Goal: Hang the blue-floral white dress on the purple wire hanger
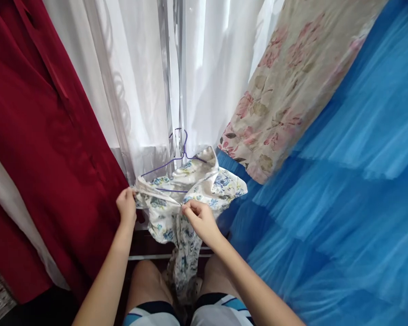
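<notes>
A white garment with blue flowers (224, 183) hangs from a purple hanger (184, 154) in front of me, its lower part falling between my knees. My left hand (126, 204) is closed on the garment's left edge, near the hanger's left end. At the middle of the neckline, the fingers of my right hand (200, 217) pinch the cloth. Between my two hands the pale neckline edge is stretched. The hanger's right arm is partly hidden under the cloth.
Dark red cloth (54, 136) hangs at the left. White sheer curtains (211, 68) fall behind the hanger. To the right are a pink-flowered beige cloth (275, 108) and blue ruffled tulle (326, 203), close to the garment.
</notes>
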`<state>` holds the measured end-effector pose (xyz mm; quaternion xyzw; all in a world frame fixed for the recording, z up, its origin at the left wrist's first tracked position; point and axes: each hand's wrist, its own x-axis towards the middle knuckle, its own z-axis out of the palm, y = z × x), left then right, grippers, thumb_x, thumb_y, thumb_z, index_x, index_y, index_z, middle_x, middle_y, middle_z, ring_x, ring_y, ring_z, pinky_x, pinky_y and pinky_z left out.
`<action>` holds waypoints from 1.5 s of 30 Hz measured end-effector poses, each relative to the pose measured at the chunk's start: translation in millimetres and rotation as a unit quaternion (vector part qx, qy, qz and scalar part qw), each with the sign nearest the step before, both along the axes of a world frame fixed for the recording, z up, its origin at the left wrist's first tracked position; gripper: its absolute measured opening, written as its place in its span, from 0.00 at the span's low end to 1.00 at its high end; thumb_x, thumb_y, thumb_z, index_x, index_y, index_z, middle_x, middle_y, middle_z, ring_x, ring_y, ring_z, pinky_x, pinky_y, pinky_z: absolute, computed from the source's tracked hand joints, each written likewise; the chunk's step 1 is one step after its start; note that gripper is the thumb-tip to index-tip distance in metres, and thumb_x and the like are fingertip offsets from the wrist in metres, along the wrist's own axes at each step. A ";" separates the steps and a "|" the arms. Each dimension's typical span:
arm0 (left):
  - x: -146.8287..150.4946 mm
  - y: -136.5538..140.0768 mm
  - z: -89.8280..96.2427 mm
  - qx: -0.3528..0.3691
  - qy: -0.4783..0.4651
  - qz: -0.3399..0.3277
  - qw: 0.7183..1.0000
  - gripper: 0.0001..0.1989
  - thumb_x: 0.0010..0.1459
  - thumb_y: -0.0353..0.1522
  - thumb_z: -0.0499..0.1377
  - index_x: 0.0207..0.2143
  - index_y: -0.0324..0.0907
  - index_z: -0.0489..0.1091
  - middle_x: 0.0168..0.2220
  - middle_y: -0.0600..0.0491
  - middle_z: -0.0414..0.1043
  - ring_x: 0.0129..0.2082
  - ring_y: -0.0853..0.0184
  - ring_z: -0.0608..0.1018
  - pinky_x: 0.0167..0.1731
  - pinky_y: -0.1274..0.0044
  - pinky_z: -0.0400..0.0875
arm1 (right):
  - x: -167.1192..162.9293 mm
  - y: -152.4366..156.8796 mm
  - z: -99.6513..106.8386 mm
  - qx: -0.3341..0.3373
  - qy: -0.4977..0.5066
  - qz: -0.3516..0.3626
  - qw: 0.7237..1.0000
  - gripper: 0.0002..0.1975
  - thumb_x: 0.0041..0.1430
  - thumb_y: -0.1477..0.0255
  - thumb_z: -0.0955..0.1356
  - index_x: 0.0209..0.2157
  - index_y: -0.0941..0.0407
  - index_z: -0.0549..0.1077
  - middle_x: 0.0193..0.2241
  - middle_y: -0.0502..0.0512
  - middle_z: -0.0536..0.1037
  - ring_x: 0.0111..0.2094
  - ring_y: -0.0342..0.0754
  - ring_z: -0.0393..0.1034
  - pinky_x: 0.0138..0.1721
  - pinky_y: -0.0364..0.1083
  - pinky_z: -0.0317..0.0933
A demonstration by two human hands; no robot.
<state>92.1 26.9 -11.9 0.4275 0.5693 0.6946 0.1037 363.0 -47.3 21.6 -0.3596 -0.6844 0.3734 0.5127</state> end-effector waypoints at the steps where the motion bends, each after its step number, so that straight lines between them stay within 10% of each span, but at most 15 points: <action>1: 6.1 -4.9 -16.1 -0.019 0.016 -0.023 0.999 0.13 0.57 0.39 0.52 0.25 0.40 0.67 0.24 0.53 0.69 0.26 0.65 0.71 0.29 0.77 0.64 | 4.7 1.1 -3.6 -0.007 0.011 -0.002 1.000 0.14 0.60 0.66 0.64 0.22 0.56 0.65 0.18 0.45 0.60 0.22 0.41 0.52 0.24 0.42 0.47; 7: 66.1 -37.8 -62.9 -0.098 0.094 -0.246 0.960 0.14 0.56 0.41 0.57 0.27 0.41 0.72 0.24 0.52 0.74 0.29 0.61 0.77 0.32 0.74 0.69 | 78.5 16.2 -61.2 -0.062 0.058 -0.181 0.980 0.17 0.60 0.61 0.63 0.21 0.55 0.61 0.17 0.44 0.57 0.20 0.42 0.49 0.23 0.42 0.45; 12: 104.6 -68.8 -45.7 -0.044 0.028 -0.306 0.951 0.14 0.65 0.42 0.52 0.37 0.42 0.71 0.35 0.52 0.74 0.38 0.64 0.74 0.41 0.77 0.67 | 114.4 -2.0 -106.7 -0.109 -0.023 -0.195 0.974 0.17 0.55 0.60 0.66 0.18 0.54 0.62 0.15 0.45 0.61 0.19 0.44 0.54 0.23 0.43 0.48; 16: 133.5 -103.1 -15.5 -0.012 -0.020 -0.376 0.926 0.12 0.67 0.39 0.53 0.41 0.42 0.71 0.37 0.52 0.74 0.37 0.66 0.73 0.39 0.79 0.66 | 99.1 -24.3 -85.4 -0.042 -0.106 -0.240 0.964 0.13 0.55 0.58 0.68 0.31 0.54 0.70 0.26 0.51 0.72 0.29 0.50 0.65 0.33 0.46 0.58; 18: 149.8 -120.6 -0.1 -0.005 0.013 -0.438 0.899 0.11 0.67 0.37 0.52 0.39 0.42 0.72 0.38 0.50 0.73 0.38 0.65 0.74 0.41 0.77 0.66 | 84.1 -31.6 -63.5 -0.018 -0.105 -0.176 0.979 0.17 0.61 0.55 0.64 0.37 0.54 0.72 0.33 0.55 0.75 0.38 0.53 0.67 0.42 0.49 0.60; 21: 165.7 -139.9 17.3 -0.007 0.118 -0.520 0.846 0.09 0.66 0.34 0.53 0.38 0.43 0.72 0.39 0.50 0.73 0.42 0.63 0.74 0.47 0.75 0.66 | 61.6 -39.5 -40.2 -0.152 -0.009 0.056 0.987 0.28 0.64 0.47 0.56 0.38 0.55 0.74 0.38 0.57 0.76 0.46 0.55 0.67 0.50 0.52 0.59; 27: 140.4 -143.7 16.3 -0.095 0.179 -0.514 0.833 0.31 0.60 0.36 0.61 0.64 0.51 0.55 0.56 0.48 0.65 0.58 0.60 0.66 0.60 0.69 0.55 | 42.2 -69.1 -43.1 -0.401 0.173 0.223 0.871 0.29 0.57 0.44 0.65 0.42 0.55 0.76 0.38 0.57 0.77 0.47 0.54 0.70 0.54 0.52 0.58; 32: 119.1 -140.4 -22.9 -0.209 0.113 -0.693 0.681 0.29 0.60 0.53 0.54 0.49 0.38 0.71 0.38 0.49 0.73 0.40 0.61 0.74 0.40 0.75 0.67 | 55.9 -78.7 -28.0 -0.440 0.015 0.325 0.837 0.20 0.43 0.61 0.78 0.32 0.60 0.76 0.26 0.48 0.72 0.27 0.41 0.65 0.35 0.41 0.60; 38: 50.5 -110.2 -52.1 -0.261 0.322 -0.475 0.776 0.13 0.56 0.40 0.62 0.32 0.38 0.76 0.28 0.54 0.72 0.29 0.67 0.71 0.30 0.79 0.63 | 100.5 -51.3 26.0 -0.272 -0.203 0.270 0.901 0.12 0.52 0.65 0.73 0.30 0.62 0.75 0.23 0.46 0.68 0.24 0.39 0.57 0.26 0.39 0.52; 45: -51.4 -64.6 1.6 -0.114 0.498 -0.265 0.818 0.12 0.57 0.41 0.62 0.41 0.47 0.77 0.48 0.47 0.73 0.54 0.54 0.69 0.60 0.59 0.53 | 108.5 -19.9 43.7 -0.093 -0.233 0.062 0.966 0.07 0.53 0.74 0.66 0.34 0.57 0.73 0.24 0.49 0.72 0.23 0.44 0.61 0.23 0.42 0.52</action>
